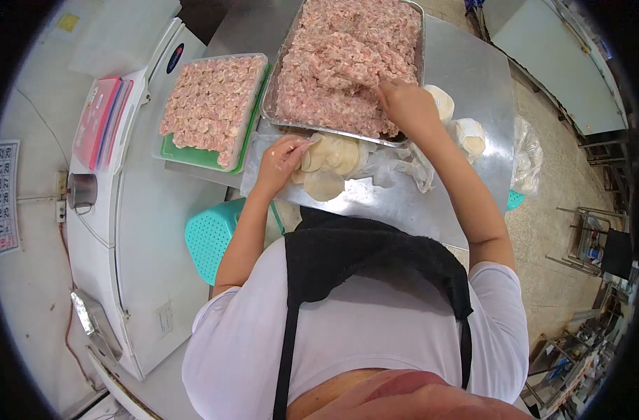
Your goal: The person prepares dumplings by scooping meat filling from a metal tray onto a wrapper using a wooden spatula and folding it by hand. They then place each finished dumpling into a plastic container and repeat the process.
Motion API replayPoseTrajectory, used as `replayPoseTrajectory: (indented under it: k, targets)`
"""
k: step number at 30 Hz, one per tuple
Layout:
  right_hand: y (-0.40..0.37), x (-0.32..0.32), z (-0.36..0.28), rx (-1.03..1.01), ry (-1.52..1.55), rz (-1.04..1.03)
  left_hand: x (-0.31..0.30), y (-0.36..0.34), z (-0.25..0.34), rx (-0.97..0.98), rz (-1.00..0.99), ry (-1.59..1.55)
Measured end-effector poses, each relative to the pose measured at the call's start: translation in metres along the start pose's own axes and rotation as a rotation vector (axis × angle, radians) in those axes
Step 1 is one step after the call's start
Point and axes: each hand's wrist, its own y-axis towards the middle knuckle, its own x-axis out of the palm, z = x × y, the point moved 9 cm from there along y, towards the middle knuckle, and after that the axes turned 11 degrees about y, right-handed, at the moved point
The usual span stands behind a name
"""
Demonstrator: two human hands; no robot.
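Observation:
A deep metal tray (412, 70) heaped with pink minced meat filling (347, 59) stands on the steel table. My right hand (405, 105) is at the tray's right side, its fingers closed and pressed to the meat; whatever they grip is hidden. Round, pale dumpling wrappers (325, 183) lie overlapped on a plastic sheet just in front of the tray. At their left edge is my left hand (284, 159), fingers curled and pinching a wrapper, with white smears on the skin. To the left, rows of filled dumplings (211, 98) cover a green-based tray (186, 152).
Two pale wrapped stacks (471, 136) sit right of the meat tray. Clear plastic bags (526, 157) hang by the table's right edge. A turquoise perforated stool (211, 238) is below the table at left, beside a white freezer (151, 231). Metal racks (588, 241) stand farther right.

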Motion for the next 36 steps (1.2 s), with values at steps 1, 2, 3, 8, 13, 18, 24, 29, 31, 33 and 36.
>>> replayPoseTrajectory:
  k: [1,2,3,8,13,18,24,29,31,33,36]
  targets:
    - [0.000,0.007,-0.003,-0.001,-0.003,-0.006,-0.005,0.001,-0.002,-0.076,0.009,-0.025]
    - [-0.002,0.024,-0.006,0.010,-0.020,-0.079,-0.009,0.000,-0.008,-0.152,0.016,-0.050]
    - [-0.004,0.038,-0.009,0.021,-0.037,-0.149,-0.007,0.001,-0.015,-0.153,0.016,-0.054]
    - [-0.012,0.054,-0.014,0.102,0.151,-0.152,0.010,0.008,-0.043,-0.544,0.016,-1.218]
    - [-0.016,0.063,-0.008,0.242,0.462,-0.253,0.003,0.031,-0.041,-0.543,0.094,-1.124]
    - [-0.012,0.047,-0.009,0.626,0.928,-0.208,0.004,0.079,-0.035,-0.499,0.178,-1.411]
    - [-0.005,0.044,-0.034,0.121,0.635,0.184,-0.010,0.123,0.023,-0.383,-0.008,-1.802]
    - [-0.013,0.010,-0.060,0.341,0.122,-0.314,0.009,0.126,-0.040,-0.457,0.085,-1.656]
    - [-0.011,-0.012,-0.075,0.299,0.146,-0.057,0.004,0.128,-0.024,-0.436,0.051,-1.632]
    - [-0.007,-0.001,-0.072,0.241,0.159,-0.060,-0.004,0.120,0.006,-0.553,0.018,-1.612]
    - [-0.002,-0.025,-0.081,0.201,0.075,-0.085,-0.007,0.117,0.001,-0.681,0.034,-1.577]
